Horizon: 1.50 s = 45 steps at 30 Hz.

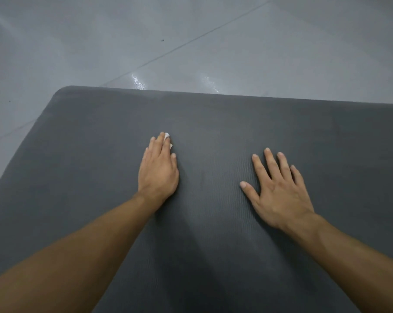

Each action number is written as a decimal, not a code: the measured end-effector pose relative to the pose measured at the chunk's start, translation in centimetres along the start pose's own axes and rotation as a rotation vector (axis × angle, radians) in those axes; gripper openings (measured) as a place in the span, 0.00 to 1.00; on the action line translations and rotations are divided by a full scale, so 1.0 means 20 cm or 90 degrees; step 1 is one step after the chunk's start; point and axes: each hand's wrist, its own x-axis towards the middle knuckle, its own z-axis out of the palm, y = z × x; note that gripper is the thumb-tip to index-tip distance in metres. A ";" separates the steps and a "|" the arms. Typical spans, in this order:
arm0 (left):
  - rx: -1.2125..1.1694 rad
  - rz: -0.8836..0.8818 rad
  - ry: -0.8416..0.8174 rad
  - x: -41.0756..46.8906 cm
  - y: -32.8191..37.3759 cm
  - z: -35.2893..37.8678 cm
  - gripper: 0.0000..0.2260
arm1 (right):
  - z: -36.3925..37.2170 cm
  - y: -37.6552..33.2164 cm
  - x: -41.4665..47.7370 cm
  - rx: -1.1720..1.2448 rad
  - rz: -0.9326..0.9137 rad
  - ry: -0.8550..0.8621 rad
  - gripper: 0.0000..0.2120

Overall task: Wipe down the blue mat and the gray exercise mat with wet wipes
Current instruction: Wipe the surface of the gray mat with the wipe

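Floor tiles (191, 41), glossy pale gray, lay beyond the dark gray ribbed exercise mat (236, 123) filling the foreground. Right hand (279, 193) rested flat on it, fingers spread, holding nothing. Left hand (158, 170) pressed a small white wet wipe (167, 135) under straight fingers, mid-mat.

We record a single head-worn view. It faces forward and steeply down, close over the mat (213, 123), whose far edge crosses the upper frame; floor (191, 30) lies beyond.
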 end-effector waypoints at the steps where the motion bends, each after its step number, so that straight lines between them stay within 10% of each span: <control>1: -0.006 0.036 -0.008 0.02 0.05 0.02 0.24 | -0.01 0.01 0.01 -0.009 0.000 -0.003 0.41; 10: 0.071 0.436 -0.155 0.11 0.41 0.08 0.27 | -0.04 0.07 0.10 -0.013 0.048 -0.044 0.44; 21: 0.022 -0.042 -0.016 0.62 -0.19 -0.08 0.23 | -0.07 0.07 0.11 -0.004 0.036 -0.110 0.42; 33: 0.004 0.478 -0.160 -0.45 -0.01 -0.04 0.23 | -0.06 -0.01 0.06 -0.029 0.034 -0.041 0.43; 39: 0.070 0.381 -0.118 -0.69 -0.33 -0.18 0.25 | 0.12 -0.41 -0.13 -0.043 -0.237 0.017 0.38; 45: 0.142 0.115 -0.040 -0.83 -0.90 -0.42 0.22 | 0.11 -0.74 -0.27 -0.032 -0.271 -0.023 0.41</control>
